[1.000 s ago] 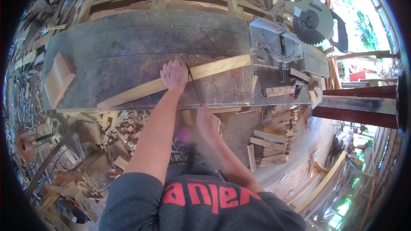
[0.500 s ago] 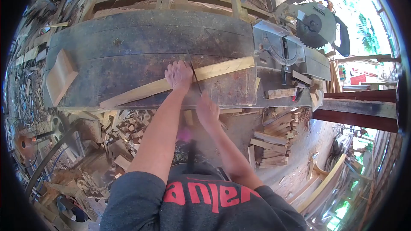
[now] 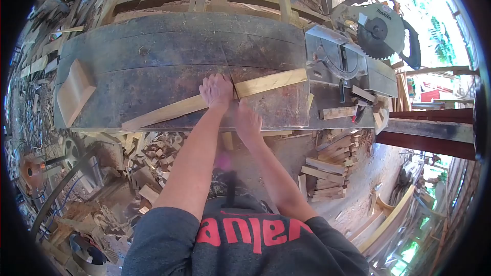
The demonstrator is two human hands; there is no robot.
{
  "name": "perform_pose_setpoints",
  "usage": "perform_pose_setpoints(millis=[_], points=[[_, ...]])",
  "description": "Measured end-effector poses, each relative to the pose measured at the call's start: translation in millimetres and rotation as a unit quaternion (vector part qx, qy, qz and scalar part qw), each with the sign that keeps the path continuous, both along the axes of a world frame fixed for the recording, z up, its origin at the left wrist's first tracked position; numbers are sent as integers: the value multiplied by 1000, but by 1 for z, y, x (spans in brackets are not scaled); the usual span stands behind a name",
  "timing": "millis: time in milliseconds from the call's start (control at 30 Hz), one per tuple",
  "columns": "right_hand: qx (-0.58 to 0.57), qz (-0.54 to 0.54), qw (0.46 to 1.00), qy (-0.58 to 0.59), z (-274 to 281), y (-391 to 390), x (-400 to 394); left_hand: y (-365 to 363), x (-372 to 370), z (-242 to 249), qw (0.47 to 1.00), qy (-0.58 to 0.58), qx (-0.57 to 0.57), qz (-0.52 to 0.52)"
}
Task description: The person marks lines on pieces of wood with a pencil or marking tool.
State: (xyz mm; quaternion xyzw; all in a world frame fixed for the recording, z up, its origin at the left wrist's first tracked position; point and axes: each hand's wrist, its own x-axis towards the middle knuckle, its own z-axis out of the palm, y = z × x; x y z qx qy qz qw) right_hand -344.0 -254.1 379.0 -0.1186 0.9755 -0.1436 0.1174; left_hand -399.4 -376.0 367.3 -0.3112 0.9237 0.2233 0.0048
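Left hand: my left hand (image 3: 217, 91) was laid flat, palm down and fingers spread a bit, pressing on the wood strip (image 3: 215, 98) around its middle, arm stretched straight out over the bench's (image 3: 153, 51) near edge.
Right hand: my right hand (image 3: 247, 120) sat just beside the left one, closed around the near end of a thin dark straightedge (image 3: 228, 74) (ruler or square, honestly couldn't tell which).
Straightedge: it ran across the strip right next to my left fingers, pointing toward the far edge.
Wood strip: long, pale, fresh-cut looking, lying diagonally along the near half of the bench, its right end up by the miter saw (image 3: 360, 46).
Bench: dark, worn planks, with a tan block (image 3: 74, 92) near the left edge.
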Motion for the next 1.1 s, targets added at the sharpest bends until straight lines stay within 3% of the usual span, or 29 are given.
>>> perform_pose_setpoints(millis=[200, 400, 600, 700, 1000, 1100], points=[[26, -38, 998, -44, 4, 34, 58, 3, 7, -2, 1000, 13, 17, 1], [-16, -20, 999, -19, 6, 2, 5, 0, 0, 2, 1000, 1, 13, 3], [27, -49, 997, -45, 3, 36, 60, 2, 7, 0, 1000, -1, 28, 5], [-31, -25, 999, -24, -1, 8, 9, 4, -1, -4, 999, 32, -9, 7], [25, -53, 997, -55, 10, 32, 55, 3, 6, -7, 999, 31, 7, 6], [-8, -12, 1000, -19, 1, 6, 6, 4, 0, 0, 999, 35, -2, 5]])
